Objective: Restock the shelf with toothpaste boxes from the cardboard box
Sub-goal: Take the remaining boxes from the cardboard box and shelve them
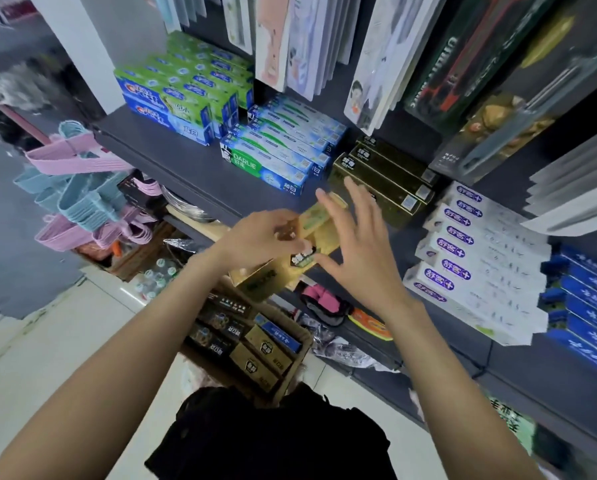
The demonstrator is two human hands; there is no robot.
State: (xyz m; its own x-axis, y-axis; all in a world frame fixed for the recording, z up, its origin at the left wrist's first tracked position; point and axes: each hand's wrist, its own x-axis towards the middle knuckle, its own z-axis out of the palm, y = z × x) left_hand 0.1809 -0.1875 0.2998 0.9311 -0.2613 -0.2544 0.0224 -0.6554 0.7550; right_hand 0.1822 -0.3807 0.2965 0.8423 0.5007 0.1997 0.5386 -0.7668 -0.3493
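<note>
Left hand [260,233]: fingers curled down over the near upper face of a gold toothpaste box [291,249], thumb underneath, gripping it. The box is held in the air in front of the shelf [186,168] edge, tilted, its far end raised toward the shelf and its near end lower.

Right hand [355,244]: spread wide, fingers straight and fanned upward. The palm and thumb lie against the right side of the same gold box; the fingers close on nothing.

Shelf contents, left to right: green-and-blue boxes [172,105], a row of DARLIE boxes [272,164], a stack of dark gold boxes [387,181] just beyond the right hand's fingertips, white boxes [477,258], and blue boxes [588,313] at the far right.

The cardboard box [290,372] sits on the floor below the hands, close against the lower shelving. It holds black boxes, gold boxes and 1 blue box, lying side by side.

Packaged goods hang above the shelf. Pink and blue hangers [78,188] hang at left.
</note>
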